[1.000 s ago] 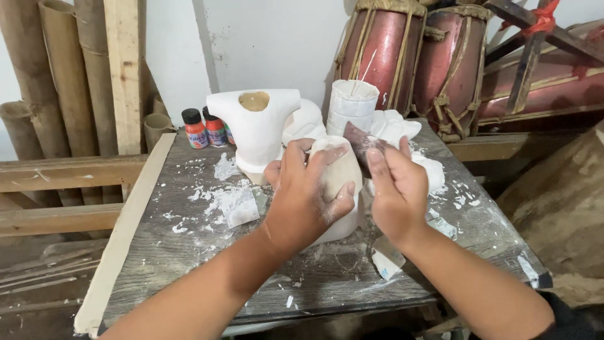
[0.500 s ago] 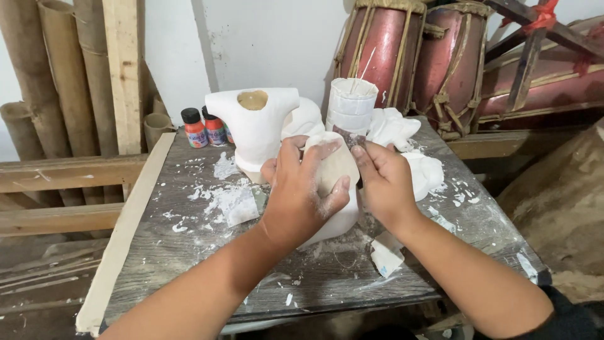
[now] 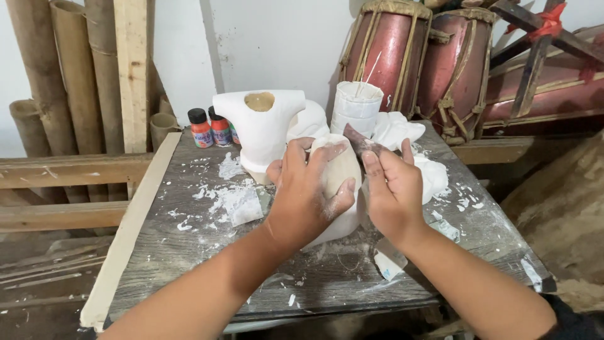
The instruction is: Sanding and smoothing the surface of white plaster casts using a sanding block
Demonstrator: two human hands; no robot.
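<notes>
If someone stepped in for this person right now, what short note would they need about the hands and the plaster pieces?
Left hand: wrapped over the rounded white plaster form, gripping it on the table.
Right hand: beside the form, holding a small dark scrap, apparently sandpaper, at its upper side.
Nearby: a white plaster torso piece behind, paint bottles at back left, a taped white cup at back.
Done: white dust and flakes lie across the table.
Left: the form looks unpainted; how far smoothing has got, I cannot tell.
</notes>
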